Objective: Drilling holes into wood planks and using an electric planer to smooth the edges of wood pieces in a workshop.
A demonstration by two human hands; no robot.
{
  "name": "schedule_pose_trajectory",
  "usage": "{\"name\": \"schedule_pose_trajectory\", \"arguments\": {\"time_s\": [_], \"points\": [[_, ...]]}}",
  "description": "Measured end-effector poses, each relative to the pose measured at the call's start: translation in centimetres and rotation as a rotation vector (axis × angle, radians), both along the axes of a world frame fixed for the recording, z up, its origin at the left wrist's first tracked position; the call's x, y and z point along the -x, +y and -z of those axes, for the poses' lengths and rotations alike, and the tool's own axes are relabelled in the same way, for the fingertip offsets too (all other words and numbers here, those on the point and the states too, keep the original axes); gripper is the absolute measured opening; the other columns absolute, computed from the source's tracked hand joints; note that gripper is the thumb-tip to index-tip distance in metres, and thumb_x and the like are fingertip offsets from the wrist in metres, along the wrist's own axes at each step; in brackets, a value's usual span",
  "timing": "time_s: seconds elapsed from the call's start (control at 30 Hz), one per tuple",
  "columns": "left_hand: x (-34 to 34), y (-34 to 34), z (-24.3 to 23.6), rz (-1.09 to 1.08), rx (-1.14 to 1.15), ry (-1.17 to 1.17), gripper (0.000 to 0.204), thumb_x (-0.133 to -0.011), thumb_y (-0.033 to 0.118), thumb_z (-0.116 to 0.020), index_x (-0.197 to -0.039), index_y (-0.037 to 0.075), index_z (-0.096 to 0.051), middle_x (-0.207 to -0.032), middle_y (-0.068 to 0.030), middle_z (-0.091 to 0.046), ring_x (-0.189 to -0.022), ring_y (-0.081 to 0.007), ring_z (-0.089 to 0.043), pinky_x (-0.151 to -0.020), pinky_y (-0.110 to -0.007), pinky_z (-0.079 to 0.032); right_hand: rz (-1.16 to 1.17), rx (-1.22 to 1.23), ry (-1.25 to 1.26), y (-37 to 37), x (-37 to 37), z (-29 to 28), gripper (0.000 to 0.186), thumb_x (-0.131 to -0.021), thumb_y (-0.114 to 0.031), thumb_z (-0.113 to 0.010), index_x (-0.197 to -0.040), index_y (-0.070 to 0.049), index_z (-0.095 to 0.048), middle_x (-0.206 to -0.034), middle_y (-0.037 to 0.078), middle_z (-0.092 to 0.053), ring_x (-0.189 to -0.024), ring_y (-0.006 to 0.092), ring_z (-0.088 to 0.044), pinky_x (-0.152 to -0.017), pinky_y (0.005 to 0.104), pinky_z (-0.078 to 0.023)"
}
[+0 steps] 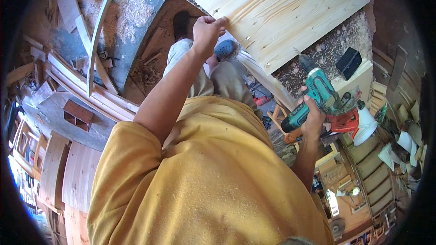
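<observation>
- Cordless drill [318,97]: teal body, black grip, red base.
- Wooden board [281,4]: pale yellow pine with tan grain streaks.
- Shirt [204,177]: mustard yellow.
- Shoe [224,48]: blue.
- Sawdust [131,0]: cream.

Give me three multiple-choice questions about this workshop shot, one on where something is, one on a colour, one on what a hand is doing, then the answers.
1. Where does the left hand rest?
A. on the near edge of the pine panel
B. on the drill
C. on a brick

2. What colour is the body of the drill?
A. yellow
B. teal
C. white

3. What is the state of the right hand?
A. open and empty
B. flat on the panel
C. closed around the drill's grip

Answers: 1 A, the fingers curl over the panel's edge. 2 B, the casing is teal with black trim. 3 C, the fingers wrap the handle, chuck pointing up toward the panel.
</observation>
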State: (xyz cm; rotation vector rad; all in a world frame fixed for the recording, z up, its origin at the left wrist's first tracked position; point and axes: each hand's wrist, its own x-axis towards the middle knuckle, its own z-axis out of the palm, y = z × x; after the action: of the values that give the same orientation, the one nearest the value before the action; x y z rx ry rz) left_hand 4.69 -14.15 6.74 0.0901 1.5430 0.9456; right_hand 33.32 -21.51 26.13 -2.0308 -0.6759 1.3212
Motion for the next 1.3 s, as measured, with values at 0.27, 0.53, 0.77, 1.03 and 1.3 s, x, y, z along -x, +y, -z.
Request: {"name": "schedule_pose_trajectory", "arguments": {"time_s": [0.27, 0.53, 0.77, 1.03, 1.3], "points": [[1.8, -0.3, 1.4, 0.205, -0.098, -0.033, 0.037, -0.077, 0.028, -0.076, -0.08, 0.003, -0.05, -0.07, -0.0062, -0.059, -0.056, -0.0127, -0.059, -0.052, -0.025, -0.052, -0.808, 0.062, -0.101, 9.4, 8.7, -1.0, 0.025, -0.079, -0.004, -0.064, -0.104, -0.002, -0.063, -0.095, 0.005, -0.067, -0.082, 0.0133, -0.062, -0.076, 0.0285, -0.049], [2.6, -0.5, 2.9, 0.364, -0.098, 0.062, 0.041, -0.069, 0.038, -0.08, -0.069, 0.006, -0.053, -0.063, -0.0095, -0.061, -0.059, -0.0179, -0.059, -0.057, -0.033, -0.048, -1.063, 0.189, -0.298, 14.6, 18.3, -0.6, 0.028, -0.078, -0.006, -0.066, -0.106, -0.002, -0.064, -0.095, 0.003, -0.068, -0.078, 0.0085, -0.059, -0.068, 0.0251, -0.049], [3.3, 0.0, 2.4, 0.536, -0.085, 0.063, 0.044, -0.069, 0.044, -0.073, -0.075, 0.004, -0.056, -0.078, -0.0198, -0.065, -0.077, -0.0345, -0.064, -0.072, -0.042, -0.049, -1.219, 0.228, -0.612, 15.9, 22.6, -1.2, 0.032, -0.072, -0.015, -0.07, -0.099, 0.001, -0.063, -0.091, 0.015, -0.068, -0.085, 0.026, -0.066, -0.077, 0.0347, -0.05], [3.5, -0.2, 1.1, 0.435, -0.081, 0.048, 0.044, -0.069, 0.041, -0.073, -0.084, 0.002, -0.057, -0.086, -0.022, -0.065, -0.085, -0.0371, -0.064, -0.078, -0.043, -0.049, -1.464, 0.417, -0.82, 17.6, 26.5, -1.1, 0.036, -0.07, -0.017, -0.066, -0.102, 0.0, -0.061, -0.097, 0.022, -0.065, -0.094, 0.0359, -0.063, -0.081, 0.0387, -0.049], [4.3, -0.4, 0.6, 0.428, -0.067, 0.001, 0.045, -0.071, 0.039, -0.072, -0.088, 0.001, -0.058, -0.096, -0.0218, -0.063, -0.094, -0.0365, -0.062, -0.082, -0.044, -0.048, -1.38, 0.429, -0.799, 17.2, 26.0, -0.9, 0.032, -0.072, -0.014, -0.068, -0.101, -0.002, -0.062, -0.089, 0.013, -0.067, -0.084, 0.0231, -0.064, -0.079, 0.0335, -0.049]]}}
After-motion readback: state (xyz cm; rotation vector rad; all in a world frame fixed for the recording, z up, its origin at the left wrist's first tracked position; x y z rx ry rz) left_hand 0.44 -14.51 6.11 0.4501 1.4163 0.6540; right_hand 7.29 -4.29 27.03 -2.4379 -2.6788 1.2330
